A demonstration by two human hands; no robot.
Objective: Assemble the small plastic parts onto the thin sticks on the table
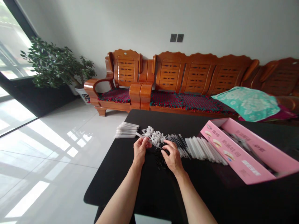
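Holding a white plastic tube (154, 144) in the left hand (139, 149), pinched between thumb and fingers, above a black tabletop (116, 183), slanting from ten o'clock down toward four. Curled in at the four-o'clock end with the right hand (173, 157); cannot tell whether grasping the tube itself or something fitted at its tip. Judged mid-batch, with the piece in hand probably unfinished. At ten o'clock, by the table's edge, possibly finished: an even stack of white tubes (127, 130), too small to check closely. Left to use, by the look of the layout: at twelve o'clock, just past the fingers, a loose heap of small white plugs (154, 134); at two o'clock, a fan of thin black refill-like rods (177, 140); at three o'clock, a long row of translucent tubes (204, 149); at six o'clock, partly hidden by the right hand, a scatter of small black caps (160, 161). Farther off at three o'clock: a pink cardboard box (233, 152), open-topped, with dark and grey contents, too unclear to name.
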